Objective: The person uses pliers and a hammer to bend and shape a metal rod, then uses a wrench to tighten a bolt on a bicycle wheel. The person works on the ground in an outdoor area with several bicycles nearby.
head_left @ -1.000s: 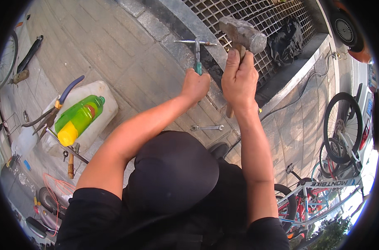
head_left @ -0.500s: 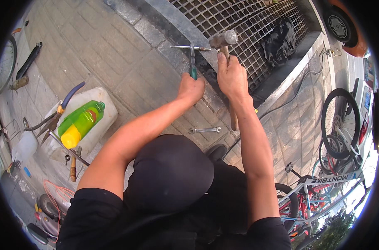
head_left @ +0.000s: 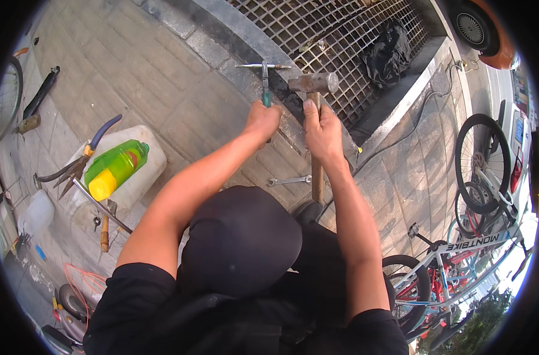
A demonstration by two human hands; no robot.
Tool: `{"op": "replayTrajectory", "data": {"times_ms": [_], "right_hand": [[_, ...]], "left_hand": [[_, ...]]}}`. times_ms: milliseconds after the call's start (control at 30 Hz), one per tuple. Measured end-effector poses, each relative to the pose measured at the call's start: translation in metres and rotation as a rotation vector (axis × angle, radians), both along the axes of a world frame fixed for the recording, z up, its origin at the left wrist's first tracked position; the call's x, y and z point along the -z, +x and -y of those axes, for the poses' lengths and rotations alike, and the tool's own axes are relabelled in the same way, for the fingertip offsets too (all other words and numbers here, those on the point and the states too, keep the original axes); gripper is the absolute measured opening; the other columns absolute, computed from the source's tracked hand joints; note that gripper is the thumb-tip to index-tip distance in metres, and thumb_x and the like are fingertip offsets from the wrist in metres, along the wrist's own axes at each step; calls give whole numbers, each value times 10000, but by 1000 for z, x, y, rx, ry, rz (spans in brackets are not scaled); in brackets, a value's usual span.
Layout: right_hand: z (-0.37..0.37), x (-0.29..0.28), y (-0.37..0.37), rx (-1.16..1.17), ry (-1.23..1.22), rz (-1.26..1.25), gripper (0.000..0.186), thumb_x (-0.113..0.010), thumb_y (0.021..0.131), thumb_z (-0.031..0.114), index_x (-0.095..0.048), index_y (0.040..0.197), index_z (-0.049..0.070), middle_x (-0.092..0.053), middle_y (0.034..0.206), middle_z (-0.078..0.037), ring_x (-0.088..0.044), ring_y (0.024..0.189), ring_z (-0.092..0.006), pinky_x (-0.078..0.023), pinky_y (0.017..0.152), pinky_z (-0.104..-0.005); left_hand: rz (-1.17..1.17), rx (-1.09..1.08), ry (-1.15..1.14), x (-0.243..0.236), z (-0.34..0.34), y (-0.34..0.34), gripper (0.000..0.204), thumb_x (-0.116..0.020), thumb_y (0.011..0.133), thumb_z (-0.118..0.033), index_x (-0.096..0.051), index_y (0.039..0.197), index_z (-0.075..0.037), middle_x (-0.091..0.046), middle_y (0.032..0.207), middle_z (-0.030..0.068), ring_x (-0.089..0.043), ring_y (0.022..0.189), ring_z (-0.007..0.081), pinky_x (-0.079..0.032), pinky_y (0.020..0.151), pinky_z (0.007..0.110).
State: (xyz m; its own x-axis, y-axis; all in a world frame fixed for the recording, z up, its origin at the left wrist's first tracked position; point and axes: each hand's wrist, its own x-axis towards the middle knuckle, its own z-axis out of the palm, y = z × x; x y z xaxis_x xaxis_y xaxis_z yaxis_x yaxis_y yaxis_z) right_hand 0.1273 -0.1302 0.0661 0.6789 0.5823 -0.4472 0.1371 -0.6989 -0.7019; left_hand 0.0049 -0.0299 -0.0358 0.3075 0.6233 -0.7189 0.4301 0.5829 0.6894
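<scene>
Green-handled pliers sit partly hidden in the curled left hand; the right hand clasps a hammer.

Dark lettering on white bicycle frame

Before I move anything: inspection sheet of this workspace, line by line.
Surface: paving, with stone edging and a metal grating ahead.
Things: hammer; green-handled pliers; thin metal rod at their tip.
Clutter: wrench on the paving; green bottle lying on a white container.
Grips: left grip closed around the pliers; right grip around the hammer's handle.
Cables: dark cable right; orange cord lower left.
Surroundings: bicycles right; orange vehicle upper right.
</scene>
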Motion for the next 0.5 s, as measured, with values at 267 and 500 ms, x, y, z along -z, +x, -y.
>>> {"op": "replayTrajectory", "data": {"times_ms": [267,500], "right_hand": [[7,13,1,-49,-94,108,627,-581,1088,542,-638,937,-64,-687,846,-336,-704,857,-508,-542,771,-526],[-25,4,6,-89,-63,188,619,-564,1091,533,-651,974,-69,-713,879,-352,-712,928,-554,-552,813,-566]], "left_hand": [[-22,35,-121,-36,-11,3,181,-627,903,-238,-546,808,-106,-493,702,8,-480,578,169,-415,488,388],[5,29,-315,-79,-28,2,195,-642,896,-271,-547,833,-113,-445,711,4,-459,621,160,-431,544,385]]}}
